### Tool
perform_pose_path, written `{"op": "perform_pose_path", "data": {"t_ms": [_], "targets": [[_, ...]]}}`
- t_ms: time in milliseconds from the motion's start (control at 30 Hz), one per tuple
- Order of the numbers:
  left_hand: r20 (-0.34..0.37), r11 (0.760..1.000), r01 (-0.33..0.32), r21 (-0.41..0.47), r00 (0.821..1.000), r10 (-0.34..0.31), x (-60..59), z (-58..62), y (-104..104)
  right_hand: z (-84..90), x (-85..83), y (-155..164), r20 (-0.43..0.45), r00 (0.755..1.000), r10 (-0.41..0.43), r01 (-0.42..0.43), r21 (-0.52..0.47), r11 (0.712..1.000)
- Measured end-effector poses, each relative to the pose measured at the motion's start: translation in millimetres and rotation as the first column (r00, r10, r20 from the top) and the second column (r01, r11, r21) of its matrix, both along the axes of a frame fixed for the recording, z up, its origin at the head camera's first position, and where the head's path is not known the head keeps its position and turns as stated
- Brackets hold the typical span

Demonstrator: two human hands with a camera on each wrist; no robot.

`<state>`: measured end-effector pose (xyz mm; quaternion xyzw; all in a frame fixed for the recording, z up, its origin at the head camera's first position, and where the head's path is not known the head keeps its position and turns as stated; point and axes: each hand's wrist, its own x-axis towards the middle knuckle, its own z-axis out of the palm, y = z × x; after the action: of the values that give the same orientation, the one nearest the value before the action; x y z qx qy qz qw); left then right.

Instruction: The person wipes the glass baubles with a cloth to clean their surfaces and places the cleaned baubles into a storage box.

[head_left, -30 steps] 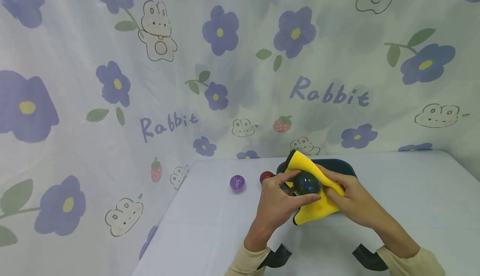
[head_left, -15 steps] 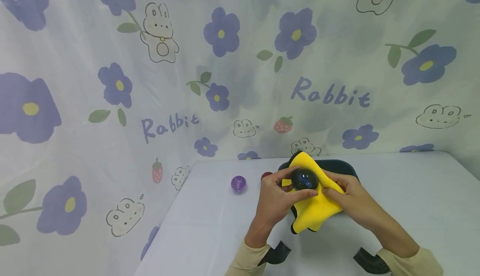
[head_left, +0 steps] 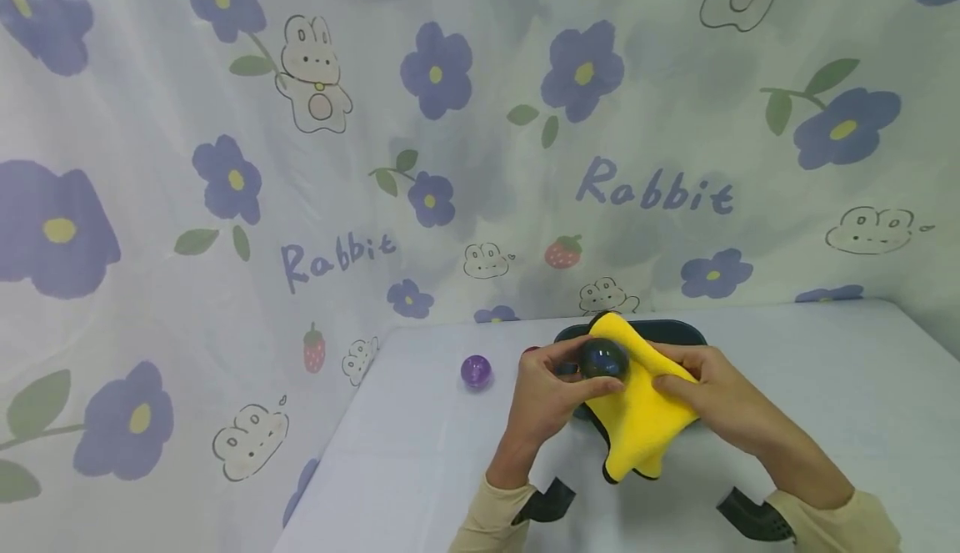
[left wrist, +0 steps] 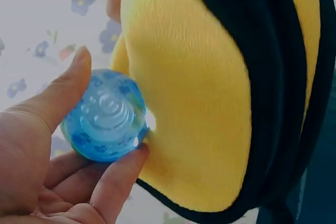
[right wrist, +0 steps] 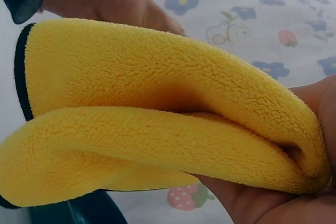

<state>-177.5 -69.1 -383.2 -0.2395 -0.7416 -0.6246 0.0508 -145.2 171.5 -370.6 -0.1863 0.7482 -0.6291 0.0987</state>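
Note:
Between the thumb and fingers of my left hand (head_left: 542, 399) is a glass ball (head_left: 603, 359), dark and glossy in the head view. Against the light in the left wrist view, the same ball (left wrist: 105, 114) looks clear blue with small flower-like marks. My right hand (head_left: 723, 390) pinches a yellow plush cloth (head_left: 645, 411) with black edging, which hangs folded right beside the ball. Seen from the right wrist, the cloth (right wrist: 157, 77) is doubled over and gathered in the fingers, hiding the ball. Both hands are raised in front of a dark tray (head_left: 675, 332).
A purple glass ball (head_left: 476, 372) lies on the white table (head_left: 405, 453) to the left. Just behind my left hand shows the top of a red ball (head_left: 531, 349). A curtain (head_left: 480, 161) printed with flowers and rabbits closes off the back and left.
The ball has shifted slightly left and away from the right hand, and more of its side shows free of the cloth. The cloth's lower corners have dropped. Both hands keep their holds.

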Motion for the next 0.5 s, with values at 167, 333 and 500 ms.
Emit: {"op": "perform_pose_path", "data": {"t_ms": [167,333,500], "targets": [[0.027,0.999,-0.023,-0.023,0.999,0.024,-6.9,-5.5,-7,-0.1,-4.1,8,0.018,0.999,0.045,-0.044,-0.019,0.999],[0.061,0.995,-0.078,-0.069,0.995,0.082,-15.3,-10.4,-14,-1.9,-8.7,26,0.036,0.995,0.090,-0.084,-0.145,0.986],[0.075,0.993,-0.076,-0.092,0.994,0.083,-26.3,-11.9,-17,-5.2,-13.7,51,-0.017,0.995,0.101,-0.100,-0.362,0.927]]}}
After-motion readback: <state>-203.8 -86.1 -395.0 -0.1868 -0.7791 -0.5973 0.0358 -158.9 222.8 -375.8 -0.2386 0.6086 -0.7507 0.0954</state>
